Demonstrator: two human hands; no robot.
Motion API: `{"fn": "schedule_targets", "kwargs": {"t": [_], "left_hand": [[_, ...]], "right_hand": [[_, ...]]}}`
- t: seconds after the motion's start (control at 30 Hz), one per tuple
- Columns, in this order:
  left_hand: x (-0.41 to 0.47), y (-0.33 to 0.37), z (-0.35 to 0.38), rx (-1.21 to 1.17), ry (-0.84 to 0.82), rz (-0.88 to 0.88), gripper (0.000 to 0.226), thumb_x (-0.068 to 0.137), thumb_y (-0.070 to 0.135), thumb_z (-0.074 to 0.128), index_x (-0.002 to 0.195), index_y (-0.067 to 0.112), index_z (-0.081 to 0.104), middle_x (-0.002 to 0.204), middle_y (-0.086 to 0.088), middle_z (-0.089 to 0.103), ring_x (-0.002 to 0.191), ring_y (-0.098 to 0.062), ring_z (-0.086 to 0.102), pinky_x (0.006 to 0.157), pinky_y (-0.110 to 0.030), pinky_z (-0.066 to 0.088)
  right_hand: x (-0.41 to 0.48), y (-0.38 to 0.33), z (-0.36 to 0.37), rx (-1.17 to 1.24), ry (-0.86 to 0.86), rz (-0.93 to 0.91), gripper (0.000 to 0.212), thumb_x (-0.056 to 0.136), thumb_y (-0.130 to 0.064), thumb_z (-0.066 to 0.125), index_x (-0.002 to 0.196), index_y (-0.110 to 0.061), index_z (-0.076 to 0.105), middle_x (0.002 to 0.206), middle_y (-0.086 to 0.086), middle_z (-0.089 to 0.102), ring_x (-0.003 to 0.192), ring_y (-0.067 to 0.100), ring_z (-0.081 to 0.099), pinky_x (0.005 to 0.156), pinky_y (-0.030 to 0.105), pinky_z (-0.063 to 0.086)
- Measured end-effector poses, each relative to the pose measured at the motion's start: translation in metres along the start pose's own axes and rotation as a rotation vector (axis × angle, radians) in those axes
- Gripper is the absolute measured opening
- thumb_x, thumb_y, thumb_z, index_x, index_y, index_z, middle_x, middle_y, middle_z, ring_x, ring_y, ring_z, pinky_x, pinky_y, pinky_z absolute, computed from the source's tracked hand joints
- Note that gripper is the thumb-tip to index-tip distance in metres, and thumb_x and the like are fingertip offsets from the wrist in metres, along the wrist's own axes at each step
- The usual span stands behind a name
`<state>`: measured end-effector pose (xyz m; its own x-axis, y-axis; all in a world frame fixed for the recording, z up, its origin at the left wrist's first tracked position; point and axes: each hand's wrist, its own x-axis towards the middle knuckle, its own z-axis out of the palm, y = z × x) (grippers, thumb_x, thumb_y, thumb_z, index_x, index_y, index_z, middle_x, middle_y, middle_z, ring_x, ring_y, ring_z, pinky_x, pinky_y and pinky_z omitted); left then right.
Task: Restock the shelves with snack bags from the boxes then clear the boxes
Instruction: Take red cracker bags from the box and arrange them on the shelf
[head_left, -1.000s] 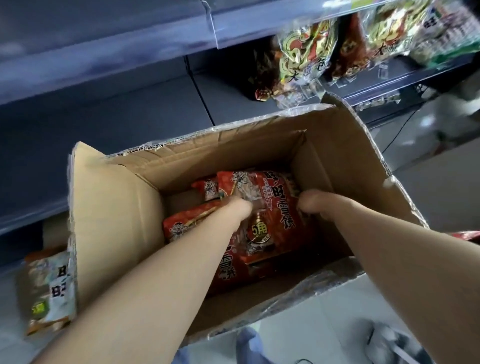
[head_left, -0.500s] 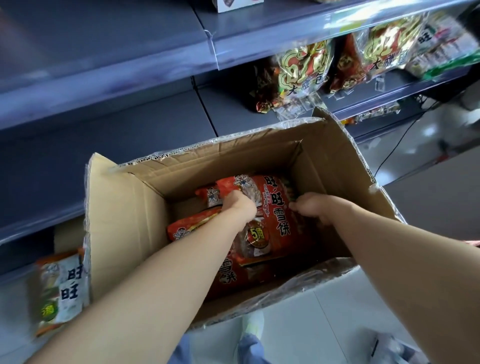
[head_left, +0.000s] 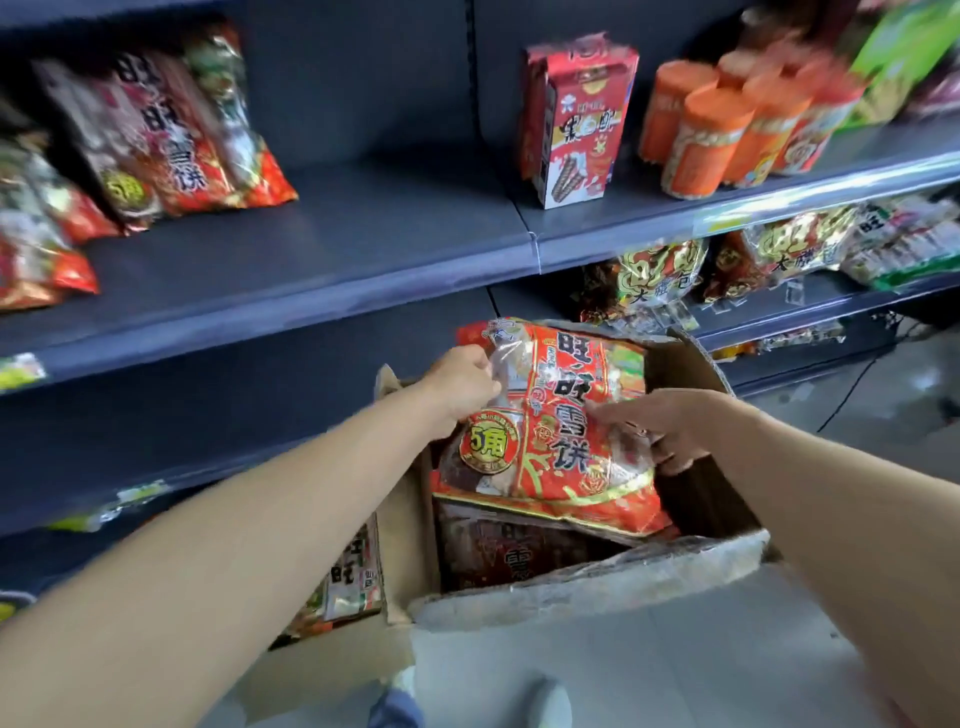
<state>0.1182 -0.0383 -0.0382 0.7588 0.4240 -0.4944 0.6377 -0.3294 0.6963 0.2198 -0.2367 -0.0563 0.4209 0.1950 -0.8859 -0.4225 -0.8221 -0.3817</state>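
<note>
Both hands hold one red snack bag (head_left: 550, 426) in the middle of the frame, above the open cardboard box (head_left: 587, 587) and partly past its top edge. The left hand (head_left: 460, 392) pinches the bag's upper left corner with curled fingers. The right hand (head_left: 670, 428) grips the bag's right edge, with the thumb across the front and the fingers hidden behind the packet. The bag stands nearly upright, its printed face toward the camera and a round yellow sticker at its lower left. Below it, inside the box, lies another red bag (head_left: 519, 556) in shadow. The box sits on the pale floor (head_left: 649, 675) close against the shelving, its near flap ragged with torn tape. A light-coloured bag (head_left: 353, 582) is wedged beside the box's left wall, low on the shelving. Directly above the held bag runs the front lip of the dark upper shelf (head_left: 311, 249). On that shelf, in the upper left of the frame, matching red bags (head_left: 156, 140) lean back in a row. To the right of centre stands a tall red carton (head_left: 576, 119), and orange tubes (head_left: 727, 135) are clustered further right. Under that shelf on the right, gold-and-red bags (head_left: 660, 270) crowd a lower shelf just behind the box's far corner. A thin black cable (head_left: 852, 384) trails across the floor at the right edge. The toe of a shoe (head_left: 550, 701) shows at the bottom of the frame.
</note>
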Motion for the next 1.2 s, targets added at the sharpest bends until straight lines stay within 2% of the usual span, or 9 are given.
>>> {"fn": "schedule_targets", "kwargs": {"t": [0.13,0.3,0.37,0.43,0.6,0.8,0.97,1.07,1.2], "left_hand": [[-0.02,0.011,-0.059,-0.072,0.157,0.02,0.024,0.09,0.007,0.056,0.072,0.02,0.045,0.103,-0.012,0.059,0.096,-0.029,0.058,0.087,-0.041,0.049],[-0.037,0.003,-0.135,-0.111,0.408,0.067,0.031,0.092,0.001,0.047,0.069,0.018,0.035,0.077,0.0,0.041,0.074,-0.016,0.041,0.057,-0.027,0.032],[-0.04,-0.008,-0.165,-0.128,0.523,0.054,0.029,0.092,-0.001,0.044,0.071,0.017,0.035,0.075,0.002,0.039,0.071,-0.014,0.039,0.054,-0.025,0.029],[-0.04,-0.02,-0.197,-0.154,0.618,0.034,0.022,0.093,-0.002,0.041,0.078,0.014,0.037,0.075,0.002,0.039,0.067,-0.012,0.038,0.052,-0.024,0.029],[-0.023,-0.058,-0.278,-0.239,0.771,-0.014,0.02,0.09,-0.005,0.04,0.082,0.013,0.04,0.073,0.0,0.038,0.058,-0.013,0.032,0.048,-0.026,0.024],[0.014,-0.099,-0.355,-0.332,0.815,-0.1,0.022,0.094,0.0,0.043,0.085,0.02,0.047,0.08,0.001,0.048,0.056,-0.011,0.038,0.048,-0.025,0.031],[0.057,-0.118,-0.4,-0.398,0.854,-0.069,0.021,0.096,0.005,0.044,0.085,0.021,0.054,0.097,-0.004,0.059,0.063,-0.012,0.048,0.056,-0.03,0.045],[0.08,-0.126,-0.412,-0.48,0.857,-0.078,0.033,0.095,0.005,0.045,0.068,0.023,0.052,0.085,0.002,0.059,0.074,-0.018,0.057,0.08,-0.042,0.059],[0.101,-0.135,-0.417,-0.471,0.847,-0.108,0.036,0.096,0.003,0.044,0.066,0.022,0.05,0.074,0.01,0.052,0.065,-0.009,0.05,0.08,-0.043,0.059]], "right_hand": [[-0.034,-0.047,0.009,-0.058,0.028,-0.112,0.096,0.069,-0.053,0.075,0.146,-0.018,0.029,0.15,0.012,0.034,0.128,0.038,0.045,0.105,0.054,0.035],[-0.078,-0.127,0.044,-0.104,0.1,-0.333,0.053,0.077,-0.043,0.074,0.117,-0.019,0.049,0.122,0.004,0.056,0.116,0.031,0.052,0.104,0.049,0.038],[-0.087,-0.161,0.065,-0.119,0.146,-0.43,0.032,0.081,-0.04,0.072,0.097,-0.019,0.054,0.088,-0.001,0.058,0.082,0.021,0.057,0.083,0.036,0.046],[-0.09,-0.194,0.092,-0.095,0.17,-0.529,0.021,0.083,-0.032,0.072,0.088,-0.018,0.057,0.072,-0.003,0.056,0.062,0.014,0.048,0.061,0.024,0.038],[-0.087,-0.275,0.158,-0.098,0.205,-0.731,0.027,0.086,-0.016,0.069,0.112,-0.014,0.064,0.107,0.001,0.066,0.088,0.018,0.06,0.077,0.029,0.048],[-0.06,-0.361,0.213,-0.178,0.281,-0.861,0.036,0.084,-0.027,0.07,0.117,-0.013,0.062,0.105,0.004,0.066,0.09,0.02,0.062,0.066,0.025,0.047],[-0.02,-0.414,0.238,-0.143,0.359,-0.84,0.049,0.08,-0.03,0.073,0.123,-0.013,0.057,0.114,0.006,0.067,0.102,0.024,0.065,0.089,0.035,0.054],[0.001,-0.431,0.248,-0.085,0.368,-0.817,0.051,0.079,-0.027,0.074,0.123,-0.017,0.052,0.115,0.002,0.066,0.102,0.022,0.065,0.093,0.038,0.054],[0.023,-0.444,0.257,-0.069,0.397,-0.802,0.047,0.08,-0.025,0.073,0.122,-0.021,0.052,0.115,-0.001,0.065,0.102,0.021,0.064,0.094,0.038,0.053]]}}
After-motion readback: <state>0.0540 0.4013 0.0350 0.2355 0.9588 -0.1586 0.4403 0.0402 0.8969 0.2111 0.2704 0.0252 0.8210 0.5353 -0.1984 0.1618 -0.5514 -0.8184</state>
